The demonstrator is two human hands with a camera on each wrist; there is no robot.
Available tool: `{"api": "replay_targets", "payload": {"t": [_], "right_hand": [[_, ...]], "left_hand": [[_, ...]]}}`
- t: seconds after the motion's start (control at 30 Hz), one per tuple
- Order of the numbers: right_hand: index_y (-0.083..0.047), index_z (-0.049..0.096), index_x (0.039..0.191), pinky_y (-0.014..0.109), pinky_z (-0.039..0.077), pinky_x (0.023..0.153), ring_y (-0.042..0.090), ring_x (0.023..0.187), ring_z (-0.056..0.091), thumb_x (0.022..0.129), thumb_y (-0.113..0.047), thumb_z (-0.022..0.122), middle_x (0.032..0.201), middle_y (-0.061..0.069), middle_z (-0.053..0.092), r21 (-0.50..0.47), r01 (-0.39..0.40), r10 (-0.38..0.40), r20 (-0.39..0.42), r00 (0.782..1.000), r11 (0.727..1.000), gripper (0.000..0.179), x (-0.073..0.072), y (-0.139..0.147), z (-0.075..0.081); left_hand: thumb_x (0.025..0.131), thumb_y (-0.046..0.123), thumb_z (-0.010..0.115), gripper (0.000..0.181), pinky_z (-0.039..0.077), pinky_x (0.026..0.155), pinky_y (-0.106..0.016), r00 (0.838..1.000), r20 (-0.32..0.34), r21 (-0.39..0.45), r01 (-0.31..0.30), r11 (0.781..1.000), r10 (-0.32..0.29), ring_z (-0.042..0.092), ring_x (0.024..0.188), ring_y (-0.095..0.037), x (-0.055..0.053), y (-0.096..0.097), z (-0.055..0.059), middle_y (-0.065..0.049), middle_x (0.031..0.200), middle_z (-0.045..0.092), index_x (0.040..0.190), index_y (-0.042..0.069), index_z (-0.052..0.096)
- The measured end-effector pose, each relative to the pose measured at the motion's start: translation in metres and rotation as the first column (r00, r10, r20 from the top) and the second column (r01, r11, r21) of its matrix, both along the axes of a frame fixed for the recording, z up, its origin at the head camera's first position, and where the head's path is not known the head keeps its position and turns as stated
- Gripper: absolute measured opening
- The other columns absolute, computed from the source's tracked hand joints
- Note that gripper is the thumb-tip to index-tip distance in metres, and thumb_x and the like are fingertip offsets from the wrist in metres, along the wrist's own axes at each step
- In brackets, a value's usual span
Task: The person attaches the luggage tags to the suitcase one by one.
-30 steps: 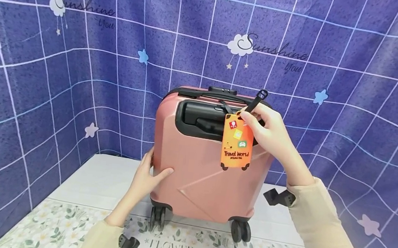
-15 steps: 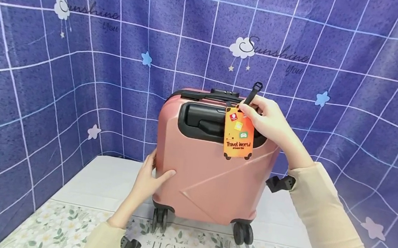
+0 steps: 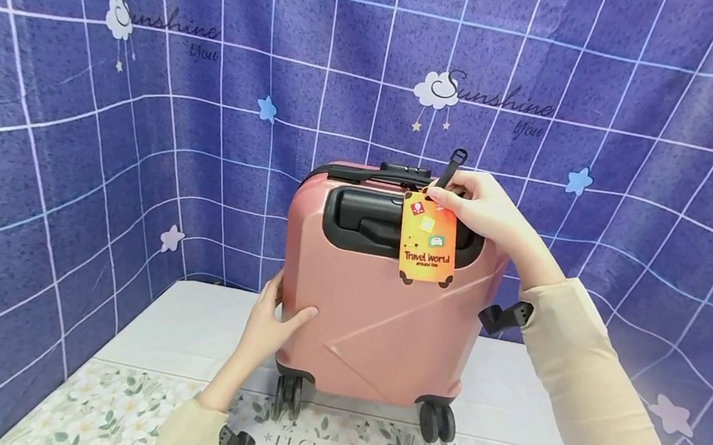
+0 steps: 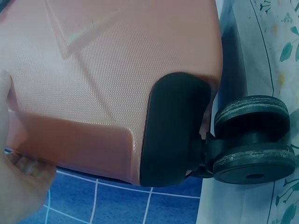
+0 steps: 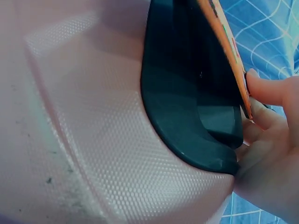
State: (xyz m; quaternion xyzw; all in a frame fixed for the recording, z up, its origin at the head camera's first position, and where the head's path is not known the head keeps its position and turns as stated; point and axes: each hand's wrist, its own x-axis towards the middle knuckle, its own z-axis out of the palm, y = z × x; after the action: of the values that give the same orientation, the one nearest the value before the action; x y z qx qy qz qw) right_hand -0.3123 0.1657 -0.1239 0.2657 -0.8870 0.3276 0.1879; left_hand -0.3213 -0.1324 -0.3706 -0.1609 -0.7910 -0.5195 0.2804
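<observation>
A pink hard-shell suitcase (image 3: 377, 328) stands upright on its wheels. My left hand (image 3: 269, 323) grips its left side, thumb on the front and fingers round the edge; the left wrist view shows those fingers partly behind the shell. Near the top right, my right hand (image 3: 486, 208) pinches an orange luggage tag (image 3: 429, 238) at its upper end. The tag's black strap (image 3: 451, 169) sticks up above the fingers, with a buckle at its tip. Behind the tag lies the suitcase's black handle recess (image 3: 357, 215). In the right wrist view the tag (image 5: 229, 56) appears edge-on.
A black top handle (image 3: 362, 173) and a lock (image 3: 405, 170) are on the suitcase's top. The wheels (image 3: 436, 421) rest on a flower-printed mat (image 3: 130, 410). A purple-blue grid curtain (image 3: 361, 69) hangs behind and at the sides.
My right hand has lifted the luggage tag a little against the suitcase, and the strap now points more steeply upward. My left hand keeps its hold. The head view has shifted slightly.
</observation>
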Motion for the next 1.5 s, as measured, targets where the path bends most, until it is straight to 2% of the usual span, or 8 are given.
{"api": "replay_targets", "payload": {"t": [0.2, 0.33, 0.57, 0.77, 0.97, 1.07, 1.3, 1.5], "right_hand": [[-0.003, 0.065, 0.093, 0.025, 0.039, 0.06, 0.014, 0.07, 0.049, 0.093, -0.024, 0.056, 0.076, 0.004, 0.058, -0.01, 0.018, -0.017, 0.017, 1.0, 1.0, 0.023, -0.004, -0.005, 0.002], [-0.006, 0.065, 0.1, 0.025, 0.043, 0.067, 0.016, 0.076, 0.052, 0.094, -0.026, 0.054, 0.082, 0.006, 0.061, -0.038, -0.004, 0.006, 0.055, 0.998, 0.999, 0.024, -0.01, -0.006, 0.003], [0.001, 0.061, 0.096, 0.023, 0.047, 0.059, 0.011, 0.064, 0.055, 0.095, -0.023, 0.053, 0.074, 0.001, 0.057, -0.188, -0.08, 0.099, 0.094, 0.991, 0.979, 0.025, -0.019, -0.01, 0.003], [0.002, 0.062, 0.091, 0.021, 0.046, 0.056, 0.009, 0.061, 0.053, 0.095, -0.021, 0.053, 0.072, 0.0, 0.056, -0.182, -0.092, 0.1, 0.036, 0.994, 0.979, 0.025, -0.027, -0.011, 0.002], [0.001, 0.061, 0.096, 0.021, 0.046, 0.061, 0.01, 0.066, 0.053, 0.095, -0.02, 0.053, 0.077, 0.002, 0.056, -0.162, -0.106, 0.106, -0.012, 0.994, 0.981, 0.023, -0.032, -0.011, 0.001], [-0.001, 0.06, 0.095, 0.021, 0.045, 0.062, 0.012, 0.069, 0.052, 0.095, -0.021, 0.053, 0.078, 0.003, 0.054, -0.142, -0.107, 0.102, -0.04, 0.994, 0.984, 0.021, -0.033, -0.012, 0.001], [-0.002, 0.057, 0.091, 0.023, 0.043, 0.06, 0.015, 0.071, 0.05, 0.096, -0.023, 0.052, 0.079, 0.005, 0.05, -0.123, -0.077, 0.074, -0.025, 0.997, 0.989, 0.021, -0.031, -0.017, 0.0], [-0.001, 0.057, 0.096, 0.022, 0.044, 0.06, 0.014, 0.069, 0.051, 0.096, -0.022, 0.05, 0.079, 0.005, 0.052, -0.142, -0.069, 0.073, 0.03, 0.997, 0.987, 0.023, -0.03, -0.016, 0.0]], "left_hand": [[0.079, 0.025, 0.075, 0.087, 0.037, 0.107, -0.043, 1.0, -0.005, -0.001, -0.005, 1.0, 0.005, 0.046, 0.126, -0.031, 0.0, 0.0, -0.001, -0.017, 0.134, 0.044, 0.148, 0.008, 0.025], [0.079, 0.025, 0.075, 0.086, 0.037, 0.107, -0.043, 1.0, -0.009, 0.001, -0.01, 1.0, 0.01, 0.047, 0.125, -0.031, 0.0, 0.0, -0.001, -0.017, 0.132, 0.045, 0.148, 0.009, 0.025], [0.079, 0.026, 0.075, 0.087, 0.038, 0.107, -0.042, 1.0, -0.001, -0.005, -0.022, 1.0, 0.022, 0.047, 0.125, -0.031, 0.0, 0.002, -0.004, -0.017, 0.133, 0.045, 0.148, 0.009, 0.024], [0.079, 0.026, 0.076, 0.087, 0.038, 0.106, -0.042, 1.0, -0.005, -0.005, -0.023, 1.0, 0.023, 0.047, 0.125, -0.031, 0.0, 0.002, -0.007, -0.016, 0.134, 0.044, 0.148, 0.011, 0.025], [0.079, 0.024, 0.076, 0.086, 0.037, 0.107, -0.042, 1.0, 0.003, 0.013, -0.023, 1.0, 0.023, 0.047, 0.125, -0.03, -0.003, 0.002, -0.006, -0.015, 0.136, 0.043, 0.148, 0.012, 0.026], [0.079, 0.02, 0.076, 0.086, 0.036, 0.108, -0.043, 0.999, 0.017, 0.026, -0.029, 0.999, 0.029, 0.046, 0.126, -0.032, -0.001, 0.003, -0.004, -0.018, 0.136, 0.042, 0.147, 0.009, 0.026], [0.079, 0.011, 0.073, 0.082, 0.035, 0.107, -0.047, 0.999, 0.019, 0.022, -0.037, 0.999, 0.036, 0.045, 0.125, -0.038, 0.023, 0.01, 0.017, -0.024, 0.134, 0.043, 0.145, -0.002, 0.026], [0.08, 0.011, 0.073, 0.081, 0.036, 0.107, -0.046, 1.0, 0.018, 0.005, -0.025, 1.0, 0.025, 0.046, 0.124, -0.037, 0.024, 0.009, 0.021, -0.024, 0.131, 0.044, 0.145, -0.002, 0.027]]}}
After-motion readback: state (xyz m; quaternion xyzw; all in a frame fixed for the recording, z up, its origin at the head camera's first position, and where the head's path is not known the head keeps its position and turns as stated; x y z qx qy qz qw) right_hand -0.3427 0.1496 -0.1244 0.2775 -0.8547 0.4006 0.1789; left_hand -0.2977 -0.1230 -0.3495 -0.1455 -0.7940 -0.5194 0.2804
